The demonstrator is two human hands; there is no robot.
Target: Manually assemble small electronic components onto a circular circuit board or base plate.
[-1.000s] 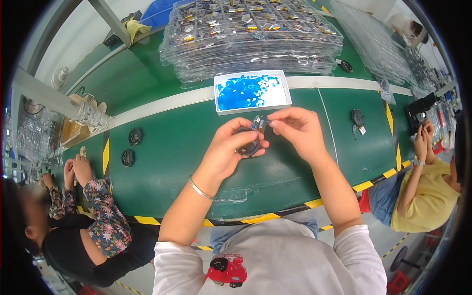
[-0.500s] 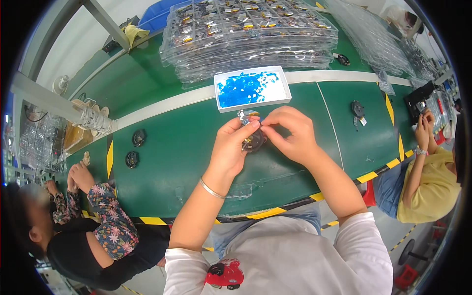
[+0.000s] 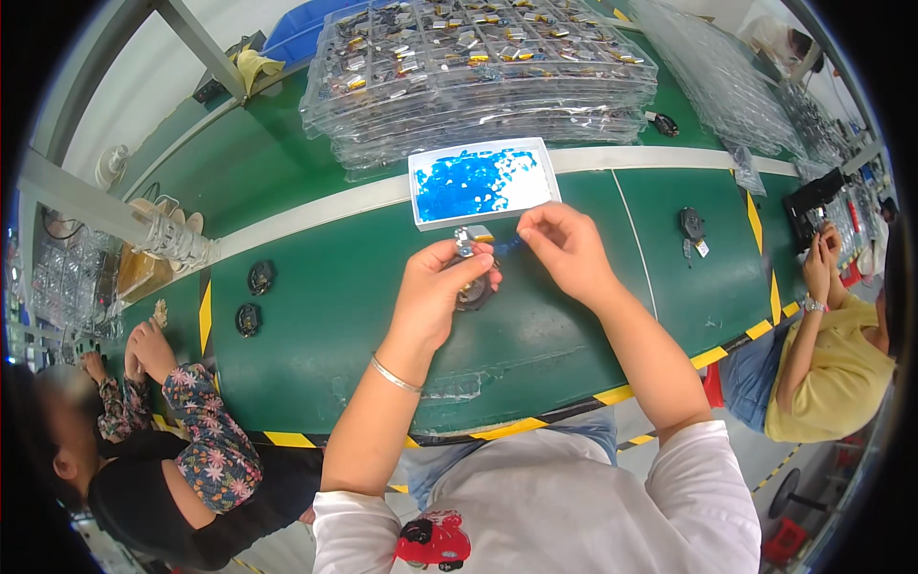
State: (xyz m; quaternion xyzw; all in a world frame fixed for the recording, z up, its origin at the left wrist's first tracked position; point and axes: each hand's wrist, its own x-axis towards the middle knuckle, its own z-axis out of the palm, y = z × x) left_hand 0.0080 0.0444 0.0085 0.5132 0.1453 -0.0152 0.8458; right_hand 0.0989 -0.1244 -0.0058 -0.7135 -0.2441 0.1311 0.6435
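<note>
1. The left hand point(image 3: 442, 287) is curled shut around a small dark round part point(image 3: 473, 290), holding it up over the green tabletop point(image 3: 335, 316) with the fingers wrapped round it and the thumb on top.
2. A small silver and yellow piece point(image 3: 470, 235) sits at the top of the part, just above the left thumb.
3. The right hand point(image 3: 566, 251) is pinched nearly closed, its thumb and forefinger gripping a blue bit point(image 3: 508, 244) that touches or nearly touches the silver piece; which cannot be told.
4. The two hands meet just near of a white tray point(image 3: 483, 182) filled with blue bits, which lies on the tabletop across a pale strip point(image 3: 316, 212).
5. Beyond the tray, at the far side, stands a stack of clear blister trays point(image 3: 478, 67) loaded with small parts.
6. More clear trays point(image 3: 736, 86) lie at the far right.
7. Two dark round parts point(image 3: 254, 298) lie on the tabletop at the left, well apart from the hands.
8. Another dark part point(image 3: 691, 225) lies to the right of the right hand.
9. A person in a floral sleeve point(image 3: 206, 440) sits at the near left.
10. A person in a yellow shirt point(image 3: 832, 373) sits at the right, both hands raised.
</note>
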